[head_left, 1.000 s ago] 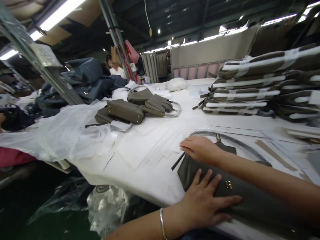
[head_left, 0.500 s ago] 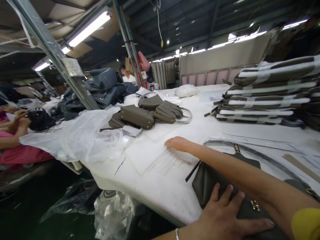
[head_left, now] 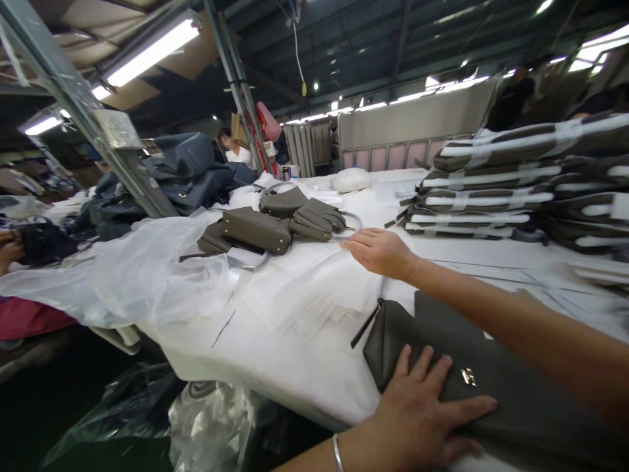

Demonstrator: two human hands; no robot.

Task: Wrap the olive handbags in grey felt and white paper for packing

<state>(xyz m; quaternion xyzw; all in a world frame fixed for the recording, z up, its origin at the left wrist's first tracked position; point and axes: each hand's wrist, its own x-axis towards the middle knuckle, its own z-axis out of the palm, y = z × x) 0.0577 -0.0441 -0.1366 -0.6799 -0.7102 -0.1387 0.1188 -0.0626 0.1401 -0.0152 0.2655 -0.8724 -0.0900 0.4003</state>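
A dark grey-brown handbag [head_left: 515,387] lies before me at the lower right, with a small gold-coloured metal emblem and a zip-pull strap at its left end. Spread flat on its front is my left hand [head_left: 417,413], fingers apart, a silver bangle on the wrist. My right hand [head_left: 378,252] reaches across above the bag, its fingers drawn together at a thin white sheet [head_left: 324,288] of a loose pile. The fingertips are partly hidden, so the exact hold is unclear. Just beyond them are similar handbags [head_left: 255,229] with looped handles.
Stacked bags with white wrapped strips [head_left: 481,180] stand at the right. Clear plastic [head_left: 147,269] covers the table's left end, near a metal post [head_left: 98,118]. Blue-grey bags [head_left: 181,170] are heaped behind. Another person's hand [head_left: 10,252] shows at the far left.
My right hand has moved up and away from the table, and the white sheets have shifted and risen with it. My left hand stays on the handbag. The view has turned slightly right.
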